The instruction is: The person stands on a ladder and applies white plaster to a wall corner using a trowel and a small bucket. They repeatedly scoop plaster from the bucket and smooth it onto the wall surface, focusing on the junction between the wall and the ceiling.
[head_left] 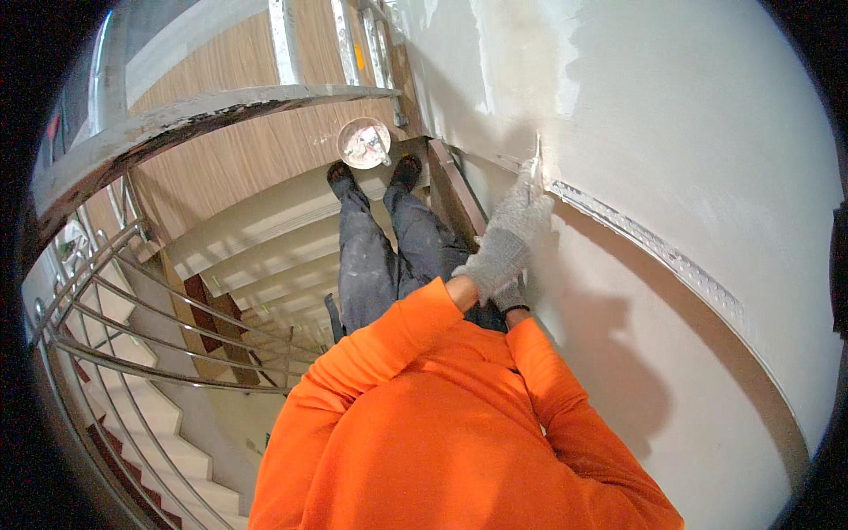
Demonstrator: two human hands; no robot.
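Observation:
My left hand (512, 234), in a pale grey knit glove, reaches up to the wall. Its fingers are closed round a putty knife (537, 159), whose thin blade appears edge-on against the wall corner. Beside the blade starts a perforated metal corner bead (654, 240), smeared with white compound, running along the wall's lower edge. My right hand (511, 298), also gloved, is below and mostly behind the left; its fingers are hidden. A round bucket (344, 148) near my feet contains whitish compound and a tool with a pale handle.
I stand at the top of a curving staircase (265, 238). Metal railings (177, 375) curve around the left. A paint-spattered scaffold or ladder frame (203, 110) crosses the upper left. Wet-looking patches mark the white wall (689, 106). A wooden board (455, 181) borders the step beside my legs.

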